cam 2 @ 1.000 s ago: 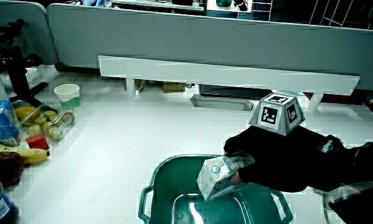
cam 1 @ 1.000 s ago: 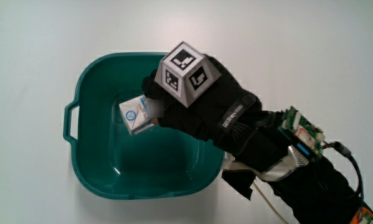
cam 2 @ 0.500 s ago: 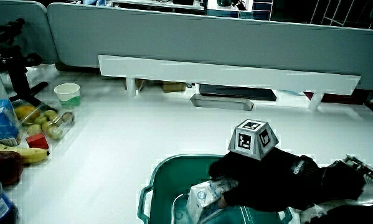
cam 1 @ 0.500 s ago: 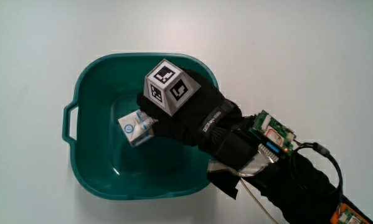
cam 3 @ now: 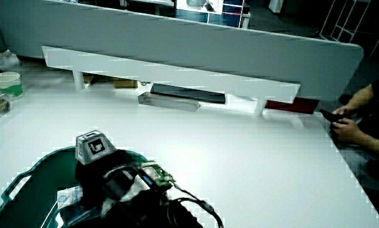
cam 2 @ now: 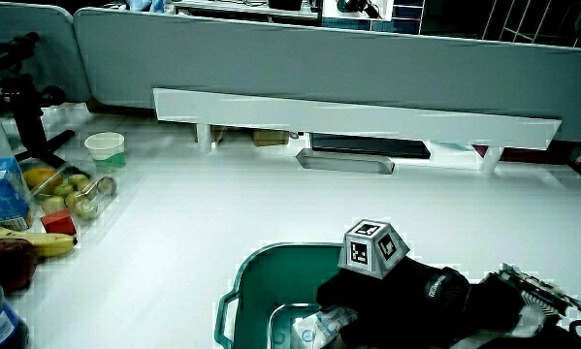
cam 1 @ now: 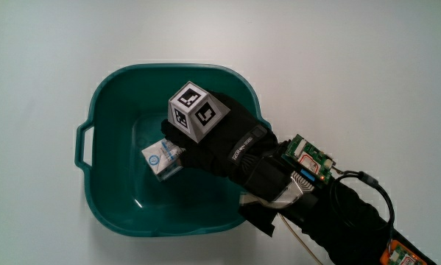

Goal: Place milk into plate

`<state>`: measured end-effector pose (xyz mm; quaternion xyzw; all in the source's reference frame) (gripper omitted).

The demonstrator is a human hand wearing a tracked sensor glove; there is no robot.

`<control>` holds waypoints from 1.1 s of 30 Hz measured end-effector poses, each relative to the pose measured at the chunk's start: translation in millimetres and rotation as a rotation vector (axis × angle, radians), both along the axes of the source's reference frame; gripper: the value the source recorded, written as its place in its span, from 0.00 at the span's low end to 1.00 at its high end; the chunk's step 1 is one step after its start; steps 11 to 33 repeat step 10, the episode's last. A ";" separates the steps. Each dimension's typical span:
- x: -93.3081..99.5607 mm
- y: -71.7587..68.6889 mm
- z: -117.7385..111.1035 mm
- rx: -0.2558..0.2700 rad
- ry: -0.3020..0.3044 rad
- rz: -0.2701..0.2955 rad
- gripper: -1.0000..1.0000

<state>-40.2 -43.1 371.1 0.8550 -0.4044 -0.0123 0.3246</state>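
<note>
From above, my hand point(cam 1: 216, 140) pinches the small milk carton point(cam 1: 163, 157) low inside the teal basin point(cam 1: 106, 85), a light, stiff box best held by its flat sides; in both side views the carton point(cam 2: 319, 330) point(cam 3: 68, 197) sits near the basin's floor.

The basin point(cam 1: 102, 103) looks like smooth teal plastic with a slight gloss; pale glints show on its floor just beside the milk point(cam 1: 163, 155). The milk is a small carton, apparently coated paper, white with blue print. The hand point(cam 1: 219, 143) over the basin wears a matt black cloth glove, ribbed at the cuff. The cube point(cam 1: 196, 111) on it has flat matt faces. The table point(cam 1: 353, 66) around the basin is smooth, pale and matt.
</note>
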 end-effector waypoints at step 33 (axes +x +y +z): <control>11.3 2.0 -0.9 0.050 0.021 0.069 0.25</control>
